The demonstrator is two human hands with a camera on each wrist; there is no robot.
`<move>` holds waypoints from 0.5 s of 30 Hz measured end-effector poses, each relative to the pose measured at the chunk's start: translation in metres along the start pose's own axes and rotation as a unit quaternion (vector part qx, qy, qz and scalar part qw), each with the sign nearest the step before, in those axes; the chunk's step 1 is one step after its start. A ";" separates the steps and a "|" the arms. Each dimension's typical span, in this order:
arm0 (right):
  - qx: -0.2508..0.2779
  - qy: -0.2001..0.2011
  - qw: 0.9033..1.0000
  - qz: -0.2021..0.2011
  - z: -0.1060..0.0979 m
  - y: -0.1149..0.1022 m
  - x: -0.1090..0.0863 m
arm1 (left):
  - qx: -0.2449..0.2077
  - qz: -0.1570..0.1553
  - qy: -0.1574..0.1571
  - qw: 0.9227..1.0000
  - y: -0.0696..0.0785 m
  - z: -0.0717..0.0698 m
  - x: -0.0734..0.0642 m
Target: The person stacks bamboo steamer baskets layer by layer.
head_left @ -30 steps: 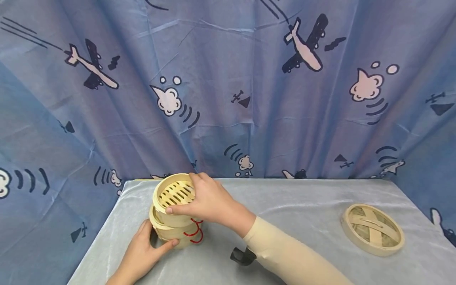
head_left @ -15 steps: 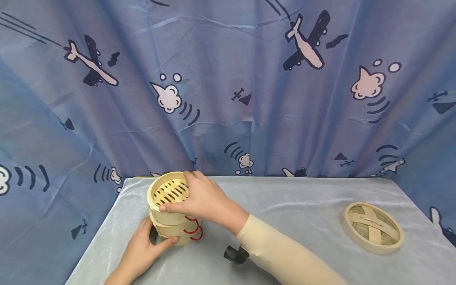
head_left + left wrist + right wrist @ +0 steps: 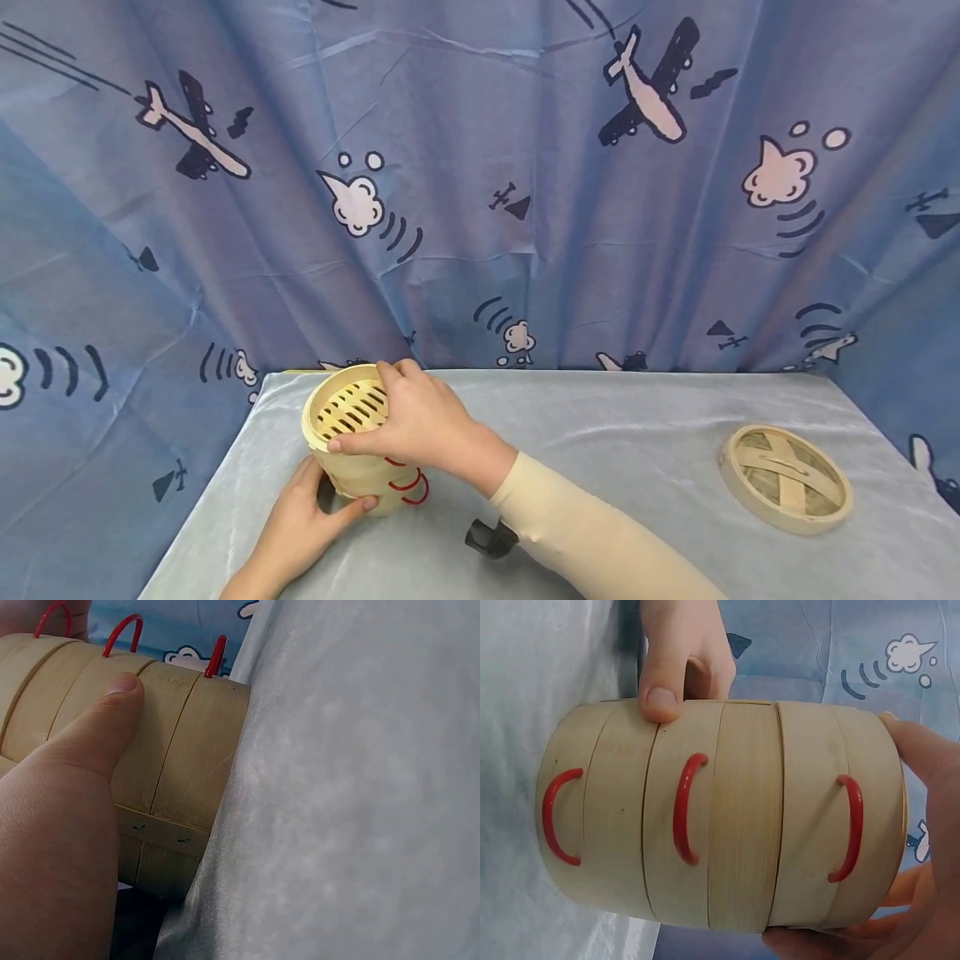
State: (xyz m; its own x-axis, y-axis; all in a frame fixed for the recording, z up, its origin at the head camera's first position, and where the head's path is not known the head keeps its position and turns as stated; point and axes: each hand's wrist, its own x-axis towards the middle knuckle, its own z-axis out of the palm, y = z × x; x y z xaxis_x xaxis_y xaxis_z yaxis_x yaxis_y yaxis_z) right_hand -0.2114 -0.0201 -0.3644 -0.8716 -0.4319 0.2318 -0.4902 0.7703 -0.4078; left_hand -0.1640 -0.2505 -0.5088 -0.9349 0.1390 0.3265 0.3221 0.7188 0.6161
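Several views share one stack of three round bamboo steamer baskets, each with a red loop handle. My right hand [image 3: 423, 421] grips the top steamer basket [image 3: 817, 817] by its rim, thumb at the near side and fingers at the far side. Its slatted floor shows in the head view. That basket sits on the middle steamer basket [image 3: 739, 825], with only a thin seam between them. Below is the bottom steamer basket [image 3: 607, 817], standing on the cloth. My left hand [image 3: 300, 521] holds the lower part of the stack from the left, thumb across the front wall [image 3: 176, 742].
A round bamboo lid [image 3: 791, 475] with crossed bands lies at the right of the table. Grey velvety cloth [image 3: 600, 467] covers the table. Behind it hangs a blue curtain [image 3: 450, 208] with printed planes. A black device [image 3: 491, 539] sits under my right wrist.
The top steamer basket has moved left and down, from tilted and offset to lined up on the middle one. My right hand moved with it; my left hand stayed on the lower stack.
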 end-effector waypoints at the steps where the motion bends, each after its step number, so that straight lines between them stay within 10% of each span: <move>1: -0.002 0.000 1.000 0.001 0.000 0.000 0.000 | -0.001 0.001 0.000 1.000 0.000 0.000 0.000; 15: 0.048 0.006 0.999 0.011 0.001 0.002 -0.002 | 0.013 0.000 0.009 1.000 0.002 0.002 -0.001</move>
State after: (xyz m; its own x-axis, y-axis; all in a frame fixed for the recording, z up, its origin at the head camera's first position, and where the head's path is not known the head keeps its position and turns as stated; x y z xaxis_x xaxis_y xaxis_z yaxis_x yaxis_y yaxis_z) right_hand -0.2107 -0.0181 -0.3664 -0.8824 -0.4096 0.2316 -0.4693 0.7312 -0.4951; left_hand -0.1629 -0.2482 -0.5092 -0.9320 0.1273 0.3393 0.3180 0.7363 0.5973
